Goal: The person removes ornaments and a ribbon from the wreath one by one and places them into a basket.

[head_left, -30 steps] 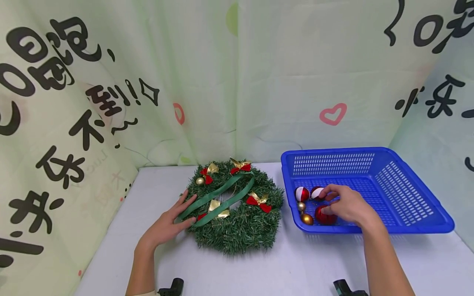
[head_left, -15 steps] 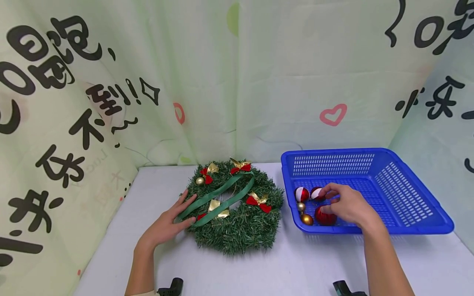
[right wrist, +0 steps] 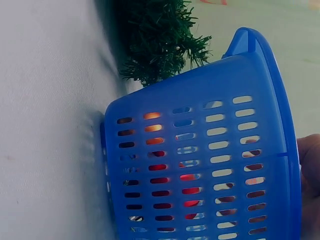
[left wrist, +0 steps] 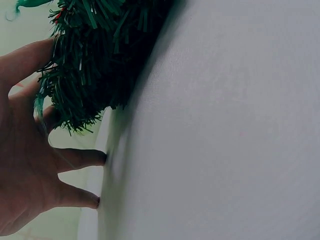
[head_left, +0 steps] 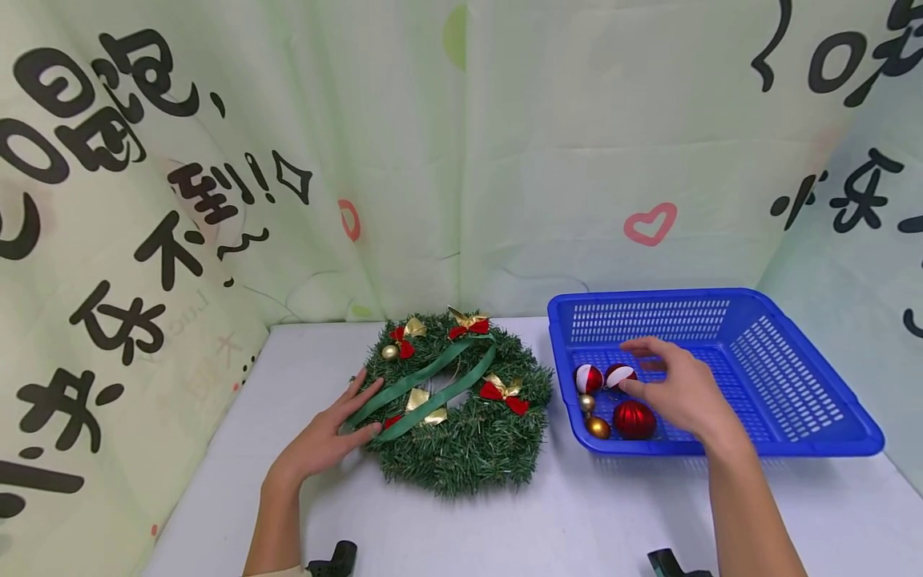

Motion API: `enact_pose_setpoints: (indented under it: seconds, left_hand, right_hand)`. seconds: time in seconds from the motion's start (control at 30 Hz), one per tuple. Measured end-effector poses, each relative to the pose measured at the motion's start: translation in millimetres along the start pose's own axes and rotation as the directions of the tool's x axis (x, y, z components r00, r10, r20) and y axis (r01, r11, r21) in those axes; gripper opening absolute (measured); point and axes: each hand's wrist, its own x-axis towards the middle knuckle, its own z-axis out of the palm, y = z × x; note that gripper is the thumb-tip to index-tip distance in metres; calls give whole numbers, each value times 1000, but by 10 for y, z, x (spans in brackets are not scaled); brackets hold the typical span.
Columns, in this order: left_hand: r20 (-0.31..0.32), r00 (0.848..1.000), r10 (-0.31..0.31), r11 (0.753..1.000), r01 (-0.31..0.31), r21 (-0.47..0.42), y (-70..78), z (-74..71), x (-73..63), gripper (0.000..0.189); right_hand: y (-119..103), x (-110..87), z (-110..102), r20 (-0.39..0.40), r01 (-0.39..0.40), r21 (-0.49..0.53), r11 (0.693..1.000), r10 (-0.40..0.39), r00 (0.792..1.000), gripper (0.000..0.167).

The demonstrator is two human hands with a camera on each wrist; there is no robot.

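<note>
A green wreath (head_left: 469, 465) lies flat on the table, decorated with red-and-gold bows (head_left: 505, 393) and a small gold ball (head_left: 390, 353). Across it runs a looped green ribbon (head_left: 447, 394). My left hand (head_left: 328, 441) rests on the wreath's left side with fingers spread; the left wrist view has two fingertips (left wrist: 97, 201) down at the tabletop. Inside the blue basket (head_left: 786, 442), my right hand (head_left: 681, 397) hovers with fingers apart, its thumb right at a red-and-white ball (head_left: 620, 375). Just below that thumb sits a shiny red bauble (head_left: 634, 420).
Another red-and-white ball (head_left: 588, 379), a small gold ball (head_left: 586, 402) and a larger gold bauble (head_left: 598, 427) lie along the basket's left end. A printed curtain (head_left: 534, 200) hangs behind the table. Two black objects (head_left: 335, 559) show at the front edge.
My right hand has come away from the red bauble and shifted slightly back, its fingers spreading wider; the bauble is now fully uncovered. The left hand and wreath stay put.
</note>
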Motion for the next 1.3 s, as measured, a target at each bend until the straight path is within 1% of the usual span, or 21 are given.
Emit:
enact_pose_setpoints:
  seconds: [0.17,0.33,0.47,0.6,0.73,0.97,1.1,1.3]
  left_hand:
    - [1,1000,-2,1000,2,-8,6,-3,-3,73]
    - [3,1000,-6,1000,6,-12,12,-2,2,73]
    - [10,1000,-11,1000,11,-12,21,5,-1,73]
    - [9,1000,-9,1000,9,-9,28,1,-10,73]
    - [2,1000,-3,1000,3,-6,33,-8,-14,73]
    - [3,1000,-5,1000,5,-1,28,-14,-11,73]
    - [4,1000,-6,1000,6,-2,36,-13,-9,73]
    - [2,1000,-5,1000,5,7,33,-10,-7,72]
  right_hand:
    - [-61,-6,-3,-39,24,78,997,-21,999,58]
    - [-119,-22,18,-117,65,150,987,-47,992,57]
    - [-160,-33,50,-166,99,211,973,-64,984,57]
    - [-209,-26,79,-202,141,255,956,-90,975,58]
    - [-304,-20,112,-227,177,297,938,-111,968,57]
    - [-526,39,231,-218,236,364,901,-164,962,52]
    - [-667,81,283,-196,247,417,875,-179,964,51]
    - [-882,159,362,-141,251,494,832,-208,968,51]
